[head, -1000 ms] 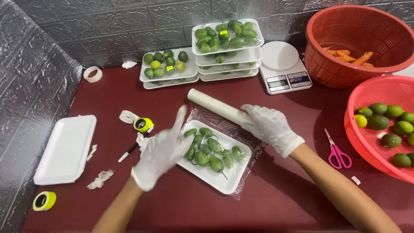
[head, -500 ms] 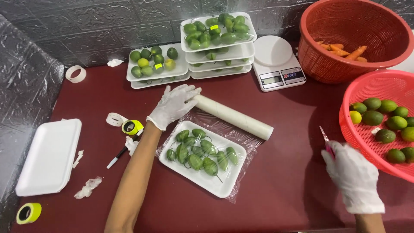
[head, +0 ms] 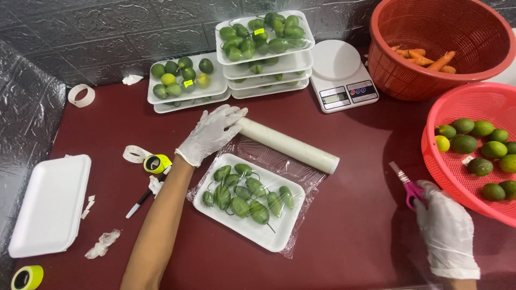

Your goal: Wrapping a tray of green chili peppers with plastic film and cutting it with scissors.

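White latex covers both of my hands. My left hand [head: 211, 134] lies over one end of the roll of cling film [head: 288, 145], fingers curled down on it and gripping it against the dark red bench [head: 355, 177]. A clear sheet of film [head: 269, 159] runs from the roll down under the foam tray [head: 247, 202], which sits just below the roll and holds a heap of small green fruits with stems [head: 242, 193]; film edges show around the tray. My right hand [head: 445, 228] is well to the right of the tray, closed around the pink handles of a pair of scissors [head: 407, 185], the blades pointing up and left toward the roll.

Beyond the roll, away from me, stands a stack of filled trays [head: 264, 53], with a lower pair of filled trays [head: 185, 86] left of that stack and a white kitchen scale [head: 342, 75] right of it. Right of the scale a deep red basket [head: 446, 48] holds carrots [head: 430, 58], and a shallower red basket [head: 473, 156] with limes [head: 473, 145] sits just right of the scissors. Far left of the roll lies an empty foam tray [head: 51, 207], with a yellow tape dispenser [head: 157, 163] and a pen [head: 144, 197] between it and my left forearm.
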